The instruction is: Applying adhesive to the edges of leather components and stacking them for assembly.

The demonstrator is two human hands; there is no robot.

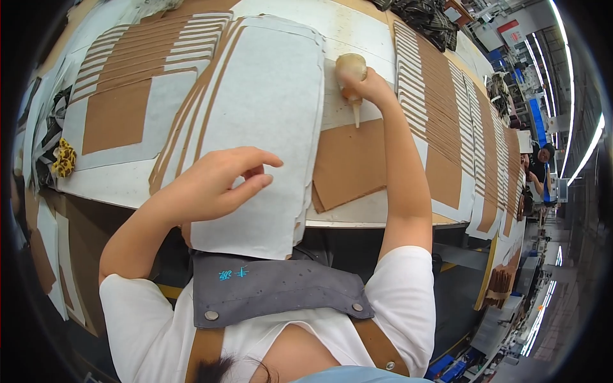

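My right hand [365,83] is wrapped round a translucent squeeze bottle [350,64]. Its narrow nozzle points down over a small stack of brown rectangular pieces [350,163] on the table. My left hand [236,179] hovers above a tall pile of large white-faced sheets [262,96], holding nothing, thumb and forefinger apart. Brown edges show along the left side of that pile, whose near end hangs past the table's front edge. I cannot tell whether the left fingers touch the top sheet.
Overlapping rows of white sheets with brown panels lie at left [118,108] and right [440,115]. A yellow, dark-spotted cloth bundle [64,158] sits at the table's left corner. Dark bundled material [428,22] lies at the back. Another person [541,159] is far right.
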